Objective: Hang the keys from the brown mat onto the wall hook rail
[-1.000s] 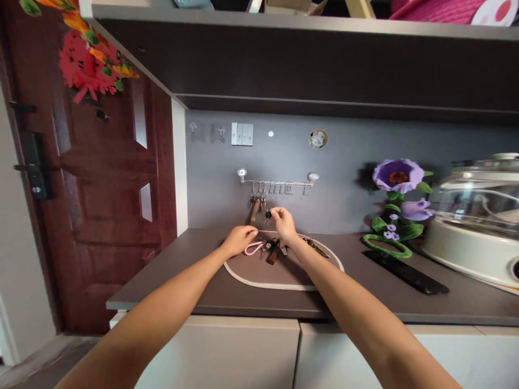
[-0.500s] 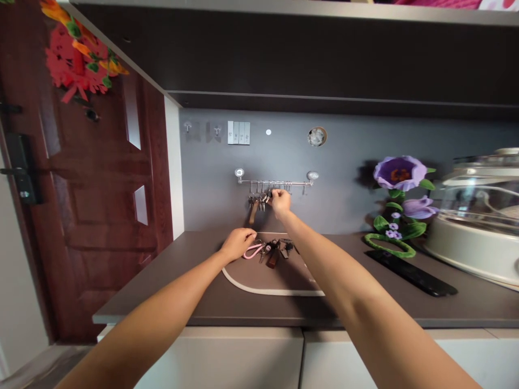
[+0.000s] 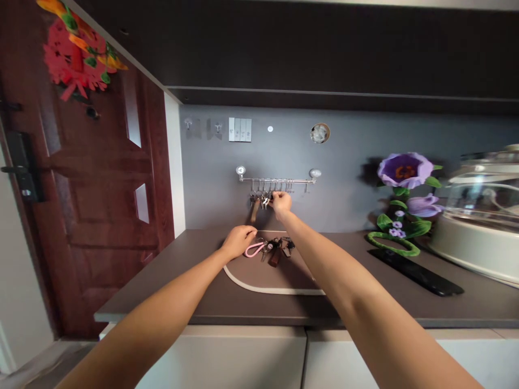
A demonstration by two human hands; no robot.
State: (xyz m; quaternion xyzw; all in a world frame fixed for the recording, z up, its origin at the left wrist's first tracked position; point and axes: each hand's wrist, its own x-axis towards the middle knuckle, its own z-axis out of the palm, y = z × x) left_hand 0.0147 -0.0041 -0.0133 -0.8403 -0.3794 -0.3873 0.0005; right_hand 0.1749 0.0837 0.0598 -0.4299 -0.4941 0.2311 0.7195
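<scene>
Keys (image 3: 259, 201) hanging from a steel wall rail (image 3: 275, 180), right hand (image 3: 281, 205) up beside them, pinching a dark key (image 3: 270, 199).
Right hand stays at the rail, as half a second ago. On the countertop (image 3: 162, 286), a cream-edged brown mat (image 3: 267, 278) holds a pile of keys (image 3: 276, 251); left hand (image 3: 239, 241), loosely curled, rests just beside their pink loop strap (image 3: 254, 249).

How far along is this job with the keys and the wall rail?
Done: some keys, one with a brown fob, hang from the metal rail. In hand: the right hand is up at the rail beside them; what it grips is hard to tell. Left: a pile of keys with a pink loop lies on the mat, next to the left hand.
</scene>
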